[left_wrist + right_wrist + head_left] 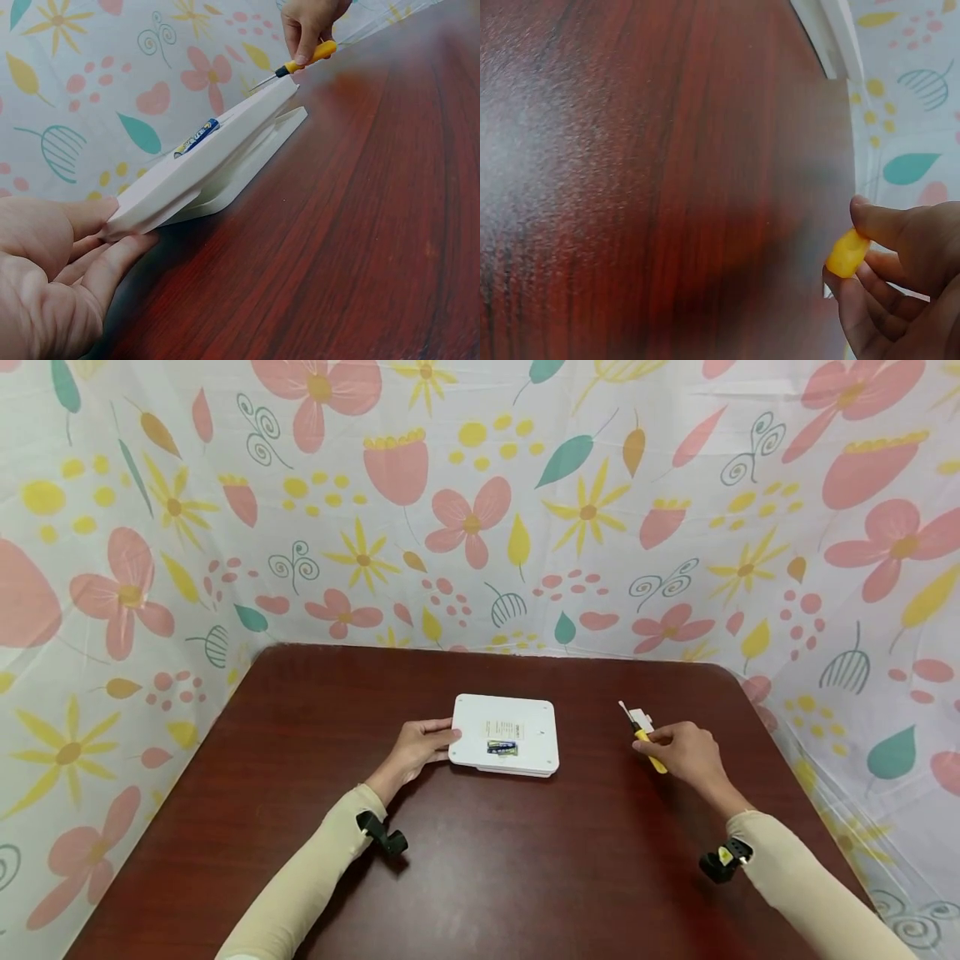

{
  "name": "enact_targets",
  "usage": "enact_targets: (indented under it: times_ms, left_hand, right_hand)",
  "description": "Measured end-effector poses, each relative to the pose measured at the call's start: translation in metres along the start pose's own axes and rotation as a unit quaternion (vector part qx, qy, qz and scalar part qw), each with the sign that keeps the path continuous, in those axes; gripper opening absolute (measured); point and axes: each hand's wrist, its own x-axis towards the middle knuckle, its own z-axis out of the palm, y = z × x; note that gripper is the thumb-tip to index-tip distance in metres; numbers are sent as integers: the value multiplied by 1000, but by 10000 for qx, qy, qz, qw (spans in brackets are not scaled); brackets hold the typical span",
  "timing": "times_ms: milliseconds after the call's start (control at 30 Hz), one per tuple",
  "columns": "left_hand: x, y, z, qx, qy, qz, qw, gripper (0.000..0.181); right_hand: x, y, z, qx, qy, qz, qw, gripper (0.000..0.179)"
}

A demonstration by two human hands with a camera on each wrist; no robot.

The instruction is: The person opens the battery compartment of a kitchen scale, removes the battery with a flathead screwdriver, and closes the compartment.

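Note:
My left hand (417, 749) pinches the left edge of a flat white device (525, 713) with rounded corners, thumb on top and fingers below. Its label side faces up, and blue batteries (502, 747) sit in an uncovered slot there. In the left wrist view the device (202, 161) is seen edge-on with its layered body. Off to the right, my right hand (688, 757) pinches a screwdriver (649, 752) by its yellow handle, the shaft pointing away to the upper left. The right wrist view shows only the yellow handle end (847, 253) between thumb and fingers.
A small white plastic cover (641, 720) lies beside the screwdriver shaft. The dark red-brown wooden table (480, 860) reaches back to a flower-printed curtain (480, 510), which also hangs along both sides.

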Motion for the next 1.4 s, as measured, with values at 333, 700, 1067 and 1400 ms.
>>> enact_targets:
  times_ms: [333, 700, 1067, 1400]
  left_hand:
    - [-1, 2, 1, -14, -18, -4, 10000, 46]
    - [-2, 1, 1, -5, -13, 16, 10000, 45]
    - [-2, 2, 0, -1, -59, 64, 10000, 45]
    - [-1, 3, 2, -55, -44, 35, 10000, 44]
  right_hand:
    - [2, 8, 9, -38, 68, -2, 10000, 40]
    - [0, 7, 15, -93, -34, 38, 9999, 41]
    - [1, 6, 17, -65, 5, 21, 10000, 43]
    - [0, 5, 15, -130, 59, 20, 9999, 46]
